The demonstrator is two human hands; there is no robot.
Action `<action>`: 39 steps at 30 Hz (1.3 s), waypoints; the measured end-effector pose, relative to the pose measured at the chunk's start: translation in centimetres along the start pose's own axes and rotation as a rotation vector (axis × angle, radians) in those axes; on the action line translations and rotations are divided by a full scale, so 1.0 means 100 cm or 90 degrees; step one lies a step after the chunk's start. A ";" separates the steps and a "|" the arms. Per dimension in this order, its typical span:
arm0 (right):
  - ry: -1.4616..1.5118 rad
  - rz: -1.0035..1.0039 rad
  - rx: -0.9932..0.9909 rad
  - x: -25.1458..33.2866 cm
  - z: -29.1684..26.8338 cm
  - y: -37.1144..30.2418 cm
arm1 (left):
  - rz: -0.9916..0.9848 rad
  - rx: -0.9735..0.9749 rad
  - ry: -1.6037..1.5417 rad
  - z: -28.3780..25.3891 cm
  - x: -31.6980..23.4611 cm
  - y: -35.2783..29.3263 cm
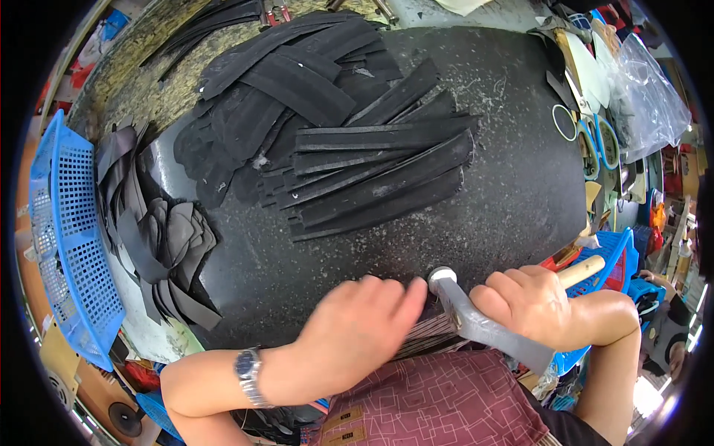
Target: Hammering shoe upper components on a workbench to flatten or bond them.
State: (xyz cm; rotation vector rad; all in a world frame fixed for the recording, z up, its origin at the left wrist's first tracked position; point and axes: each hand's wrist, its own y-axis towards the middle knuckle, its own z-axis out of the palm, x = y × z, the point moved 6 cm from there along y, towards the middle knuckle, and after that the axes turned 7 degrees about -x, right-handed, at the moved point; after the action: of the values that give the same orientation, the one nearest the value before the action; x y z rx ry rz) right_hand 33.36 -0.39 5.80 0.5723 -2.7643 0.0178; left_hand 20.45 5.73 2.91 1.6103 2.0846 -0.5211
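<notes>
My right hand [524,303] is closed round the pale wooden handle [584,272] of a hammer. Its grey metal hammer head [483,327] has a round face at one end and a wide flat end at the other. That round face is over the near edge of the black work surface [520,163]. Just left of it, my left hand [364,327] is slightly blurred, its fingers curled and pressed together. Whatever they may hold is hidden. Farther away lie several black strips [379,171] in a loose stack, beside a larger heap of dark pieces [253,111].
Curled dark strips [160,238] are heaped at the left edge. A blue plastic basket [78,238] stands beyond them. On the right are scissors [599,145] with blue handles, a clear plastic bag [647,97] and another blue basket [621,256]. A person [662,327] shows at the far right.
</notes>
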 end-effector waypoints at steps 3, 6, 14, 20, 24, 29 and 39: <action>0.051 0.024 0.008 -0.003 0.003 0.001 | -0.043 -0.075 -0.045 -0.005 0.005 0.003; 0.069 0.052 0.020 -0.009 0.006 -0.004 | 0.035 -0.140 -0.082 0.011 0.010 0.001; 0.053 0.039 0.060 0.000 0.005 -0.007 | 0.302 -0.215 0.177 0.016 -0.021 -0.007; 0.081 0.039 -0.078 0.008 0.011 -0.005 | 0.225 -0.171 0.129 0.013 -0.010 -0.014; 0.119 0.050 -0.112 0.007 0.007 0.005 | 0.148 -0.157 0.081 0.005 -0.007 -0.024; 0.043 0.028 -0.139 0.018 0.012 0.005 | 0.156 -0.160 0.113 0.011 -0.008 -0.031; 0.113 -0.016 -0.234 0.032 0.014 0.021 | 0.204 -0.107 0.272 0.012 -0.010 -0.066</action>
State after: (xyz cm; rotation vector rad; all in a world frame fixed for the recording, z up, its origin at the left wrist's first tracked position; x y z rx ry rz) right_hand 29.28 0.22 5.56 0.4802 -2.5007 -0.4154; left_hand 14.44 2.69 2.64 2.0328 2.0195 0.1165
